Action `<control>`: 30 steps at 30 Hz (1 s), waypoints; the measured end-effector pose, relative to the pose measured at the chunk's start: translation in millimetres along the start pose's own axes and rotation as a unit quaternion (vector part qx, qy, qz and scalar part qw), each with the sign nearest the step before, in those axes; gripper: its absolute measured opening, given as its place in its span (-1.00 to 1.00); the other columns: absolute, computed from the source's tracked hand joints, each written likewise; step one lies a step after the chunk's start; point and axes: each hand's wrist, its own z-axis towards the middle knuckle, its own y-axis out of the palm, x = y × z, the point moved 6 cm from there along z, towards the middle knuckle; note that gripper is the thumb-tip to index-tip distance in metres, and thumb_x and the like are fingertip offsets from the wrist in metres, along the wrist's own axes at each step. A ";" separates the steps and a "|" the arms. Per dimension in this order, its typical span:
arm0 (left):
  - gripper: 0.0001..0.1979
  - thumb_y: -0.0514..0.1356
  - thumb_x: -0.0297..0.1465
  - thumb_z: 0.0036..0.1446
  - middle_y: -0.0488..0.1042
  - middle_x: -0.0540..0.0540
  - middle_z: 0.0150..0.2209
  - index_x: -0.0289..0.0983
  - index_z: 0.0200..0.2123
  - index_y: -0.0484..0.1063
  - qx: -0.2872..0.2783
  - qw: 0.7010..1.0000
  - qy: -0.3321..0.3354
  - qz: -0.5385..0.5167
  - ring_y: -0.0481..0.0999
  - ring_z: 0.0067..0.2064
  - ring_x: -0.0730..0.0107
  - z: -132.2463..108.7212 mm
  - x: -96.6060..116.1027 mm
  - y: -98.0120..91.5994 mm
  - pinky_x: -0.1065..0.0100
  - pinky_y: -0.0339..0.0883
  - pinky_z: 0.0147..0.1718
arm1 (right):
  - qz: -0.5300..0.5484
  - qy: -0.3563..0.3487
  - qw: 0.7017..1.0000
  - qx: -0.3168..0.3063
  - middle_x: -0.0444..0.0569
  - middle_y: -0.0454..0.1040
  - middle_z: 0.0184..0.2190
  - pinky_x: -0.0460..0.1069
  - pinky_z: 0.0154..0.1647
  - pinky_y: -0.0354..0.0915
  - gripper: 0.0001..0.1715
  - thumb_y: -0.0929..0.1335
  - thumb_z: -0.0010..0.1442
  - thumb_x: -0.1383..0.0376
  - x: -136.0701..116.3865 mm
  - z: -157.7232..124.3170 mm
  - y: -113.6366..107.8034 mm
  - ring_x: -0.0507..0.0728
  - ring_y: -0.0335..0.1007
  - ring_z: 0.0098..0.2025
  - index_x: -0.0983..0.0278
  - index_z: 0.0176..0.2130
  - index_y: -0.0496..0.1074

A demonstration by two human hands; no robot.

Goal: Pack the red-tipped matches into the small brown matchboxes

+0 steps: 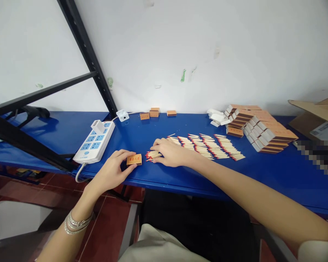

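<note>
Here the left hand [115, 165] is pinching an orange matchbox [134, 159], red characters showing on its face, near the blue table's [276, 171] front edge. Its long axis is running left to right, one end pointing toward red-tipped matches [153, 155]. The right hand's [171, 152] fingers are curving around those, grip unclear.

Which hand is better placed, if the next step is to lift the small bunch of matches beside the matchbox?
Probably the right hand: it is at the bunch of matches, while the left hand is occupied, holding the matchbox.
</note>
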 end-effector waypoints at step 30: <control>-0.63 0.14 -0.23 0.25 0.39 -0.18 -0.08 -0.27 0.06 0.40 -0.007 1.000 0.003 -0.001 0.39 -0.02 0.13 -2.4 25.6 25.6 0.08 0.30 0.04 | -0.043 -0.023 0.997 -0.065 0.24 0.37 0.05 0.12 0.02 0.24 -0.51 0.36 0.26 0.23 -7.5 9.3 -5.7 0.30 0.33 0.05 0.35 0.14 0.39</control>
